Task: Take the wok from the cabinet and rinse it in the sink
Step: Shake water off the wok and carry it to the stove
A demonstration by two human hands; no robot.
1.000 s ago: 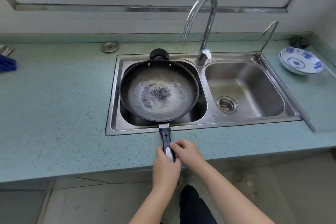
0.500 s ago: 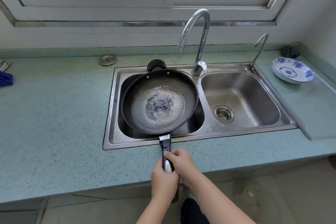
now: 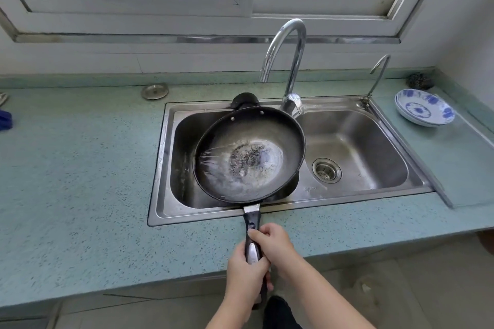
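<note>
A black wok (image 3: 248, 152) with a worn grey bottom and water sloshing inside is held tilted over the left basin of the steel double sink (image 3: 160, 168). Its long black handle (image 3: 251, 224) reaches back over the counter edge. My left hand (image 3: 244, 275) grips the rear end of the handle. My right hand (image 3: 275, 243) grips the handle just ahead of it, from the right. The tall chrome tap (image 3: 291, 61) arches above the wok's far rim; no water stream shows.
A blue-and-white bowl (image 3: 425, 111) sits on the counter at the right, with a dark scrubber (image 3: 420, 80) behind it. A small second tap (image 3: 375, 77) stands at the sink's back right corner. A metal drain cover (image 3: 155, 91) lies behind the sink. Blue-green counter (image 3: 80, 181) surrounds everything.
The wok has been lifted and tilted, its rim swinging to the right, and the water inside has sloshed to the left. Both hands stay on the handle. My view has risen toward the window.
</note>
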